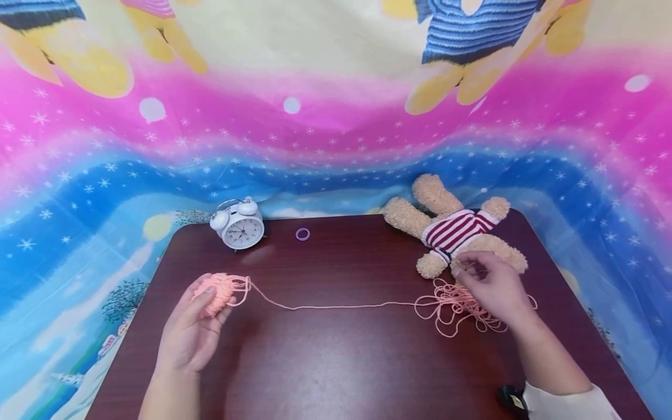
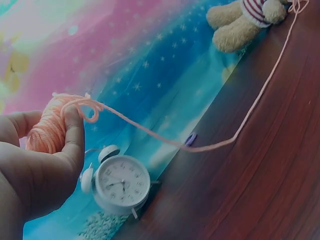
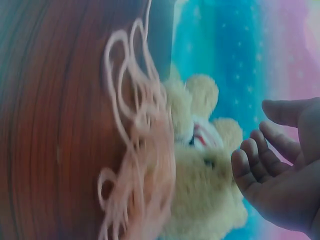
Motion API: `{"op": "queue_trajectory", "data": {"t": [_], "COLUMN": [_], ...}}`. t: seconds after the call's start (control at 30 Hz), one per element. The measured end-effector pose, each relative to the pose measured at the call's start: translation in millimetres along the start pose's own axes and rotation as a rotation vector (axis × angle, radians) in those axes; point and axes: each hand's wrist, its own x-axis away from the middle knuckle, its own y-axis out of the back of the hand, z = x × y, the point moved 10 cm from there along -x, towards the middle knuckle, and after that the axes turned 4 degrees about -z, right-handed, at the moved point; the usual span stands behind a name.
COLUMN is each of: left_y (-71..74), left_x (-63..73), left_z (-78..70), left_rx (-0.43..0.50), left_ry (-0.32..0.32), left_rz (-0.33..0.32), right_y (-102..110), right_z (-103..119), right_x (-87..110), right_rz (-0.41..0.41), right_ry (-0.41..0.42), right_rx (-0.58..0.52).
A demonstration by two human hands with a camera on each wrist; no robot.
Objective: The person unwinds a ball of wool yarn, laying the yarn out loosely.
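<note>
Head view, left hand (image 1: 181, 335): raised over the left part of the surface (image 1: 325, 361), thumb and fingers curled round a wound bundle of peach yarn (image 1: 217, 293); a few slack loops stick out past the fingertips.
Strand (image 1: 341, 307): runs from those loops across to the right (whether its middle touches the wood, I cannot tell).
Loose heap (image 1: 457, 309): tangled peach yarn on the right, partly hidden by the other hand.
Right hand (image 1: 496, 289): above the heap and near the bear, fingers loosely bent; the right wrist view shows the thumb well apart from them, nothing held.
Teddy bear (image 1: 454, 230): lying at the far right corner in a red-and-white striped top, its head just beyond the yarn.
Alarm clock (image 1: 243, 233): white, twin-belled, upright at the far left corner.
Purple ring (image 1: 297, 234): near the far edge, between clock and bear, closer to the clock.
Backdrop (image 1: 336, 140): pink and blue, snowflake-printed, behind everything.
</note>
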Motion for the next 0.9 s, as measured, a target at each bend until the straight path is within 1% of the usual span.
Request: {"op": "queue_trajectory", "data": {"t": [0.1,0.2,0.37,0.47,0.63,0.77,0.9], "left_y": [-7.7,-16.0,-29.5,-41.8,-63.4,-77.4,-92.4], "left_x": [-2.6,-6.2,-10.2,-10.6,-9.4,-9.0,-9.0], "left_z": [9.0,17.9,33.6,44.4,60.5,73.6,86.2], "left_rx": [-0.045,-0.095,-0.163,-0.188,-0.21,-0.205,-0.189], "left_ry": [0.017,0.029,0.065,0.087,0.109,0.131,0.153], "left_rz": [-0.01,-0.016,-0.018,-0.001,0.043,0.061,0.089], "right_y": [-19,-42,-82,-102,-138,-163,-179], "right_z": [10,20,47,67,98,125,149], "right_x": [-1.5,-3.9,-7.1,-6.0,-0.5,6.0,11.8], "right_rz": [0.028,0.066,0.112,0.144,0.234,0.299,0.348], "right_ry": [-0.018,-0.029,0.008,0.027,0.032,0.079,0.126], "right_rx": [-0.068,-0.143,-0.254,-0.299,-0.374,-0.435,-0.507]}}
